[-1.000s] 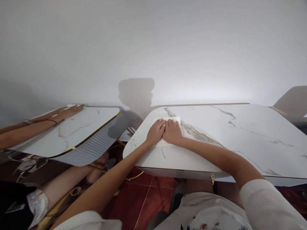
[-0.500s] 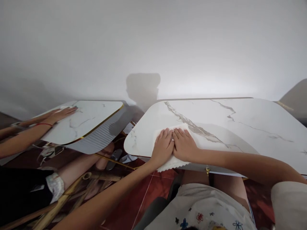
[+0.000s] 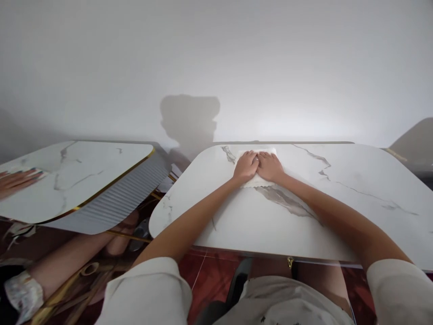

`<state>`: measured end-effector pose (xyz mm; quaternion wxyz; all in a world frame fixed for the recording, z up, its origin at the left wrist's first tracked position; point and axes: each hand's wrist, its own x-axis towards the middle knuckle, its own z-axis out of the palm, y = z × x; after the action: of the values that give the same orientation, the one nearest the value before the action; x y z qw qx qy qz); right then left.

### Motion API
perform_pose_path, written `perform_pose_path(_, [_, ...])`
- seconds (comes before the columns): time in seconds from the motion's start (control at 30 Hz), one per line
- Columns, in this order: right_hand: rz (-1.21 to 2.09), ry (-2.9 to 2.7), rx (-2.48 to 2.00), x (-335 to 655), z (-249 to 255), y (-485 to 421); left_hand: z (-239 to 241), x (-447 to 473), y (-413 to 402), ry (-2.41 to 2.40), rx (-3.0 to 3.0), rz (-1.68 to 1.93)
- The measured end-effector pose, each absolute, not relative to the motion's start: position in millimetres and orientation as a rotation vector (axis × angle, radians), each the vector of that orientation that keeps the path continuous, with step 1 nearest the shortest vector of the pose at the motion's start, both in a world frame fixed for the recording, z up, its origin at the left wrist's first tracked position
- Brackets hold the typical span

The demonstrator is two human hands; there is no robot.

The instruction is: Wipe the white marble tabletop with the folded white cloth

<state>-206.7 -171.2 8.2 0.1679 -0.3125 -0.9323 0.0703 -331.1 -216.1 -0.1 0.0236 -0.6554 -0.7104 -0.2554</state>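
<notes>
A white cloth with a scalloped edge, perhaps a paper wipe, lies on the white marble-patterned tabletop, near its far edge. My left hand rests flat on the cloth's left part, fingers stretched forward. Beside it, touching at the fingers, my right hand presses flat on the right part. Both palms are down, so the middle of the cloth is hidden beneath them. My two arms reach across the table from its near edge.
To the left is a second marble-patterned table with a gold rim and ribbed grey side. Another person's hand lies on a white cloth there. A pale wall stands behind both tables. Bamboo-like poles are at lower left.
Both my hands and the cloth have slid forward, from the near edge to near the far edge. The other person's hand has shifted left in view, as has the left table.
</notes>
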Motion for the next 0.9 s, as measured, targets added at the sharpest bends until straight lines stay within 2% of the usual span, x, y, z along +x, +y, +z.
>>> perform_pose_path(0.23, [0.155,-2.596,-0.964,-247,7,-109,-1,-368,-150,-2.218,-2.017,-0.885])
perform_pose_path(0.47, [0.109,-2.551,-1.016,-268,3,-83,2,-384,-125,-2.190,-2.041,-0.969])
perform_pose_path(0.7, [0.050,-2.527,-1.065,-262,4,-98,5,-377,-134,-2.125,-2.083,-0.876])
perform_pose_path(0.9, [0.062,-2.528,-1.134,-252,5,-149,0,-375,-171,-2.060,-2.164,-0.756])
